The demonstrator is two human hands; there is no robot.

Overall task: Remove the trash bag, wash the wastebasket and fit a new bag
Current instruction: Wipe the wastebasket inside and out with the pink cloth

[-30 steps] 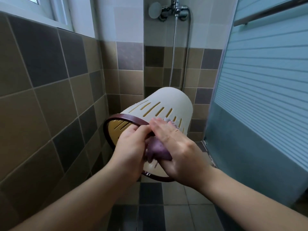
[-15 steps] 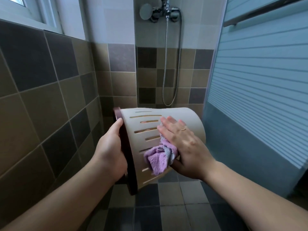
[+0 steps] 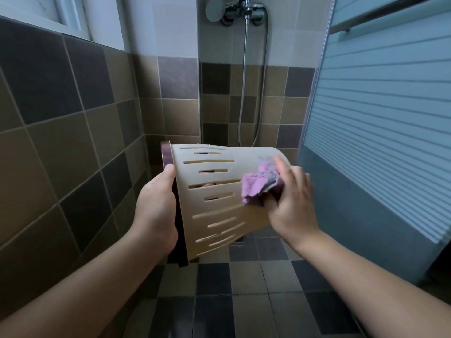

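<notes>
A cream slotted wastebasket with a dark brown rim is held on its side in mid-air, its mouth turned left and its base to the right. My left hand grips the rim, thumb on the outside, fingers hidden inside the mouth. My right hand holds a crumpled purple cloth and presses it against the basket's wall near the base. No bag shows on the basket.
I stand in a tiled shower stall. A tiled wall runs close on the left. A frosted glass panel closes the right side. A shower mixer and hose hang on the back wall. The chequered tile floor lies below.
The basket turned from facing me to lying sideways. My right hand slid the cloth along the wall from near the rim toward the base. My left hand kept its hold on the rim.
</notes>
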